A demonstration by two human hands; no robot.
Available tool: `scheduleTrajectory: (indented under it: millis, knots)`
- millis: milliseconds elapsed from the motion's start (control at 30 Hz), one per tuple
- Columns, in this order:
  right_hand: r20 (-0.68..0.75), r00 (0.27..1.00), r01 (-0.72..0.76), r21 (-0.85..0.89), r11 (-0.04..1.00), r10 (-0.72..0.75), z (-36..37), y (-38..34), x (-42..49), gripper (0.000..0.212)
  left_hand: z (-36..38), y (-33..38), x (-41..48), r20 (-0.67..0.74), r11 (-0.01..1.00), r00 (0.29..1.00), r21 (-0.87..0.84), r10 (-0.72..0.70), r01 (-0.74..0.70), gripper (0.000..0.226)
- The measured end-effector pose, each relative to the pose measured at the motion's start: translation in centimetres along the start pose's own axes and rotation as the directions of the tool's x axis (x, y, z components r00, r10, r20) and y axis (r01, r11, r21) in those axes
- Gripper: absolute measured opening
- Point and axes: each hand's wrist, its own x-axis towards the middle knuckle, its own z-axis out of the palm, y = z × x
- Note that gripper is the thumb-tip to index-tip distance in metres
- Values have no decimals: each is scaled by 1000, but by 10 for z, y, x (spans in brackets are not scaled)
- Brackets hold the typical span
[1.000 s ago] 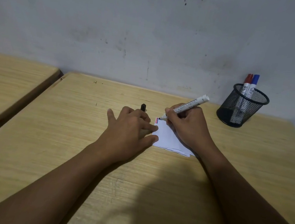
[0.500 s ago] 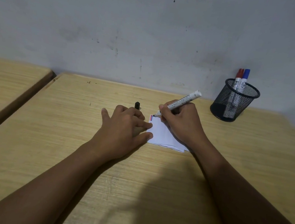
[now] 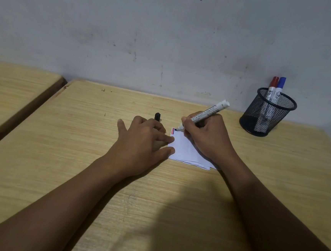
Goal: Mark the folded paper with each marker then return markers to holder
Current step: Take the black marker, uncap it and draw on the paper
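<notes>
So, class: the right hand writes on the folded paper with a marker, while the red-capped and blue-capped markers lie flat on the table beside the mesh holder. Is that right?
Not quite. The head view shows the red-capped marker and blue-capped marker standing inside the mesh holder, not lying beside it. The rest holds: the right hand writes on the folded paper with a marker.

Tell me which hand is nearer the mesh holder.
Right. The right hand, writing with a marker, sits just left of the mesh holder; the left hand lies farther left, across the folded paper.
</notes>
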Motion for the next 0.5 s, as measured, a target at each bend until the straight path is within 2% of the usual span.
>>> scheduleTrajectory:
  millis: [500]
  knots:
    - [55,998,-19,16,1000,18,-1,2,1,20,1,-2,1,-4,1000,1000,14,12,-12,39]
